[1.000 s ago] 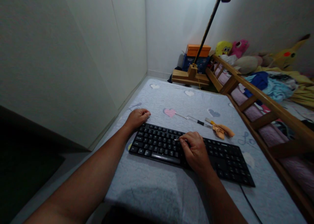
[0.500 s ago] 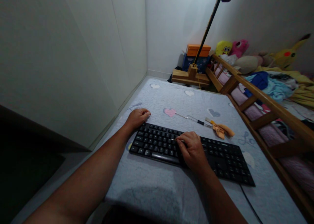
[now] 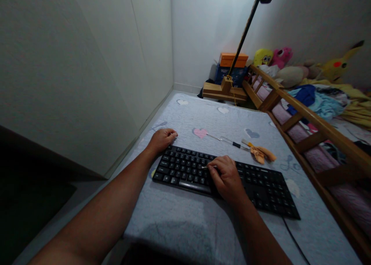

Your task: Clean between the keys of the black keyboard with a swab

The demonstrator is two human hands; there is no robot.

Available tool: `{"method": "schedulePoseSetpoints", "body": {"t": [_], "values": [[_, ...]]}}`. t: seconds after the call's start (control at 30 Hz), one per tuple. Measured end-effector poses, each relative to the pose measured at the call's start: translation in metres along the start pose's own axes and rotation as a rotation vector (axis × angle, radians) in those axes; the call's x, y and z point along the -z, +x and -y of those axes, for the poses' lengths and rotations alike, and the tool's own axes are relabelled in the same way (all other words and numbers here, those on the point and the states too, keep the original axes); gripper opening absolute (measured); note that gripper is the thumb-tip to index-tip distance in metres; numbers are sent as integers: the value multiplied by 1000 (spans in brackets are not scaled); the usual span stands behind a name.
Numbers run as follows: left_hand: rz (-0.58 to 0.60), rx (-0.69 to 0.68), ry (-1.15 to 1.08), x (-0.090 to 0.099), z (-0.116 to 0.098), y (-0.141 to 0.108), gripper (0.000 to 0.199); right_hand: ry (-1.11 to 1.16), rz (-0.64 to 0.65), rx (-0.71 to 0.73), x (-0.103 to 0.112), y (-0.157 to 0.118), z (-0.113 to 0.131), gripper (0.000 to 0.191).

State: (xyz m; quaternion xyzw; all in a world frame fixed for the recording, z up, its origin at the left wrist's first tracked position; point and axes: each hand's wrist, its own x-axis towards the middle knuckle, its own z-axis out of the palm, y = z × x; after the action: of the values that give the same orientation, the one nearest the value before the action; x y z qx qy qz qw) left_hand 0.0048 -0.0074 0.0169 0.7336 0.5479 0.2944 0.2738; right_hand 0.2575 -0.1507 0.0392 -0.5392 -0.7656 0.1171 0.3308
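Observation:
A black keyboard (image 3: 185, 168) lies slightly slanted on the pale blue cloth. Over its middle, my right hand (image 3: 227, 178) is closed in a pinch on a cotton swab (image 3: 204, 167), whose white tip touches or hovers just above the letter keys. My left hand (image 3: 162, 139) rests at the keyboard's upper left corner with its fingers curled together; what is in them, if anything, is hidden. Beyond the keyboard lie a thin light stick (image 3: 213, 136), a wire tool with a black grip (image 3: 236, 144), a yellow-handled brush (image 3: 247, 142) and a crumpled orange cloth (image 3: 261, 154).
A wooden bed rail (image 3: 307, 114) runs along the right, with plush toys and clothes behind it. White cabinet doors (image 3: 116, 64) stand at the left. At the back are a wooden stand (image 3: 224, 89) with a dark pole and an orange box (image 3: 232, 59). The keyboard cable (image 3: 294, 238) trails toward me.
The swab's tip has shifted very slightly at the keys, with my right hand almost in the same place. My left hand and the keyboard stay put; the view moves a touch.

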Motion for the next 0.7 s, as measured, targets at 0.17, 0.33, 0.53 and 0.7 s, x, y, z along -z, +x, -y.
{"method": "schedulePoseSetpoints", "body": {"t": [0.17, 0.33, 0.53, 0.7], "values": [[5, -3, -1, 0, 1, 0, 36, -25, -24, -9, -2, 0, -2, 17], [6, -4, 10, 0, 2, 1, 37, -31, -35, -9, -4, 0, -3, 17], [9, -1, 12, 0, 0, 1, 37, -18, -40, 11, -3, 0, 0, 15], [13, 5, -2, 0, -2, -1, 36, -7, -19, 30, -1, -1, 1, 15]]}}
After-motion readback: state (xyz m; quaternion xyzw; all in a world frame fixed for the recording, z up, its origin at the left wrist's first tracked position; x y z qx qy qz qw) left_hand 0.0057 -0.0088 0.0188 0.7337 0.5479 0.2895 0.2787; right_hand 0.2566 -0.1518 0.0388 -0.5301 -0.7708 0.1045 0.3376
